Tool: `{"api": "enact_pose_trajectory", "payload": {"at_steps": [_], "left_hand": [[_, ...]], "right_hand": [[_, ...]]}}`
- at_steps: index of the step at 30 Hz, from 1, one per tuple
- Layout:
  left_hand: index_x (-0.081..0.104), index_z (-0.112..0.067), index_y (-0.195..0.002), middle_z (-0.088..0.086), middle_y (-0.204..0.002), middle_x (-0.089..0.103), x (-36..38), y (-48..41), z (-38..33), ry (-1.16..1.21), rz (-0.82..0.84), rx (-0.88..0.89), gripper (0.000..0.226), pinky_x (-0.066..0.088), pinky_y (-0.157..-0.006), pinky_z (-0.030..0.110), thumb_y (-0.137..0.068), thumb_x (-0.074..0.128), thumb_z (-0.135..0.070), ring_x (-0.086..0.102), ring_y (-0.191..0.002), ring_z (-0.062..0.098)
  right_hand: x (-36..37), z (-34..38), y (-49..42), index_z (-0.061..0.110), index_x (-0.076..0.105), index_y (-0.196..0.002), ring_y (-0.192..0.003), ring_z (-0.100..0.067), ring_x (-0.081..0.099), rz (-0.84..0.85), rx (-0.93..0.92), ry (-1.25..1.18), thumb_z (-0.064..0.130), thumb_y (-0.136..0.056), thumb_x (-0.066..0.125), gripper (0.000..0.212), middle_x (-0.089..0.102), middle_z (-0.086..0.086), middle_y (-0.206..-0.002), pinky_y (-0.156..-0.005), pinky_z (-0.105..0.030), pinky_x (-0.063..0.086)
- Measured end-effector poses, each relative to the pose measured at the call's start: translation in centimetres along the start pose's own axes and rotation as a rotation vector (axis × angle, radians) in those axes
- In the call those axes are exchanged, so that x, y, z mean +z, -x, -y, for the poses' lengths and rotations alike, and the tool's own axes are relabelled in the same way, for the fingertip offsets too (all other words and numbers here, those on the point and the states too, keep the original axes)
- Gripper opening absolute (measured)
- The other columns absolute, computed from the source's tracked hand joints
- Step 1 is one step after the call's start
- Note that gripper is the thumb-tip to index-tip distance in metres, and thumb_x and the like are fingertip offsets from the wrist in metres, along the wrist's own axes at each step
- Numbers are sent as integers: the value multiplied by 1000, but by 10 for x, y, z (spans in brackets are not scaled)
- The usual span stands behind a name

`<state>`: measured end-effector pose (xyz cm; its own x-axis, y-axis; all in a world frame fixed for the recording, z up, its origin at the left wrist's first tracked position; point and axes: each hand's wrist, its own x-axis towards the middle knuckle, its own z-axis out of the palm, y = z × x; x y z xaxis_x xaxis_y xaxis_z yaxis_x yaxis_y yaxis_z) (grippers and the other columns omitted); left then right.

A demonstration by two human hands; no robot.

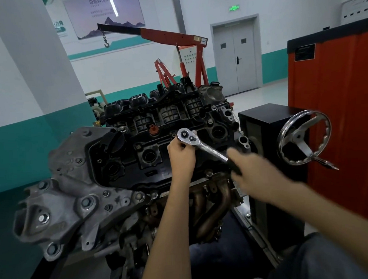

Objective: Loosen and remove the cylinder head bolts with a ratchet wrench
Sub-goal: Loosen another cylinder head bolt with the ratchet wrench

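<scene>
A dirty engine stands tilted on a stand, its black cylinder head cover (136, 155) facing me. A chrome ratchet wrench (203, 146) lies over the cover, its round head at the upper left and its dark handle running down to the right. My left hand (180, 154) grips just under the ratchet head, fingers curled round the part below it. My right hand (251, 169), blurred by motion, holds the end of the wrench handle. The bolt under the ratchet head is hidden by the tool and my left hand. Another bolt (210, 122) shows on the cover's far side.
A chrome handwheel (303, 138) on a black stand box sits right of the engine. An orange cabinet (338, 108) stands farther right. A red engine crane (172, 36) is behind, near a grey double door. A grey bracket (74, 189) juts out at the engine's left.
</scene>
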<state>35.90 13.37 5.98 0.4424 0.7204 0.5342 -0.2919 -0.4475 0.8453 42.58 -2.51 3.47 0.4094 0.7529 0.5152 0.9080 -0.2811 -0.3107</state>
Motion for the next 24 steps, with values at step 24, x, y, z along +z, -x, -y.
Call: {"api": "enact_pose_trajectory", "payload": {"at_steps": [24], "left_hand": [[40, -20, -57, -14, -53, 38, 3, 0, 1, -26, -17, 4, 43, 29, -55, 21, -95, 61, -19, 34, -57, 6]], "right_hand": [[22, 20, 12, 28, 31, -88, -57, -20, 53, -50, 106, -177, 14, -82, 57, 31, 48, 4, -64, -49, -25, 34]]}}
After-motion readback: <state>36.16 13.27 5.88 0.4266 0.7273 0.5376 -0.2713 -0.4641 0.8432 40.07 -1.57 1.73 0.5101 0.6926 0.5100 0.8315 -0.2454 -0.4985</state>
